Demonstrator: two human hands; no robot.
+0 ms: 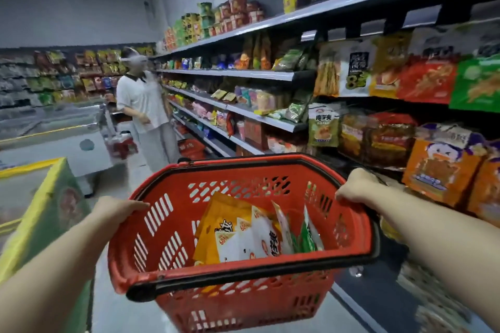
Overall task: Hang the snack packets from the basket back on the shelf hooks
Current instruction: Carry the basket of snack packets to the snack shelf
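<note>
Around the basket (270, 273): we cannot see the left hand's (119, 209) fingertips, which curl over the near-left rim, nor the right hand's (357, 188) fingers, which fold behind the far-right rim. Both forearms are cut by the lower frame edges. Inside the basket, the packets (251, 232) overlap; their lower parts lie behind the near rim, and we cannot count them or read their print. Right of the basket, the shelf (405, 105) goods are smeared by blur and run past the frame edge; any hooks are indistinguishable. Beyond the basket, a person (146, 108) stands, blurred.
</note>
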